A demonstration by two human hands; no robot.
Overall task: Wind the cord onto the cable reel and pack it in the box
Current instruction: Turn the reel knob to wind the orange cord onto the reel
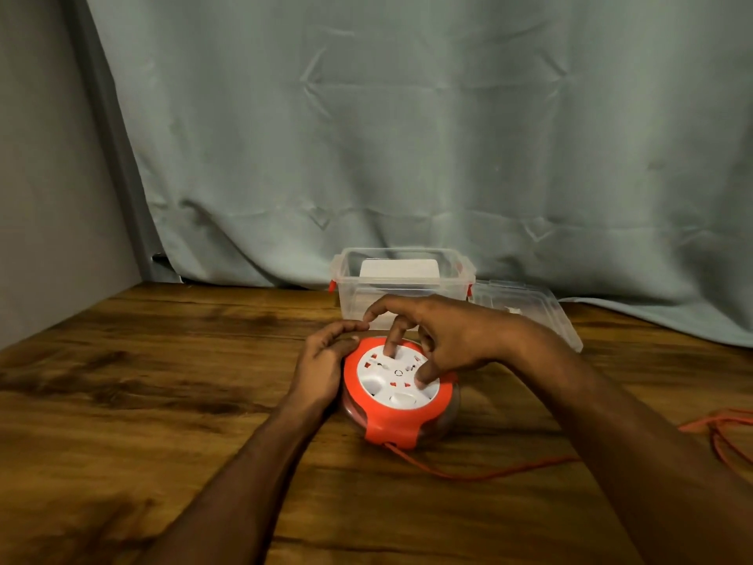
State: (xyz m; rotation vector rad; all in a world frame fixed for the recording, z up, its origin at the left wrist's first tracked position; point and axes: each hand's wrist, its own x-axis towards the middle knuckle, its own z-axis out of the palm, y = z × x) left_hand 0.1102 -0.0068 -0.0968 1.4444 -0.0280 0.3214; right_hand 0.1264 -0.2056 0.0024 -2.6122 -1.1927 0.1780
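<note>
An orange cable reel [397, 418] with a white socket face lies flat on the wooden table. My left hand [322, 364] grips its left rim. My right hand [444, 340] hovers over the top, with a fingertip and the thumb pressed into the white face. An orange cord [468, 475] leaves the reel's near edge and runs right across the table to a loose tangle at the right edge. Behind the reel stands a clear plastic box [403, 258] with red latches, open, with something white inside.
The box's clear lid [529, 311] lies to the right of the box. A pale green curtain [407, 136] hangs behind the table. The wooden table [163, 401] stretches left and toward me.
</note>
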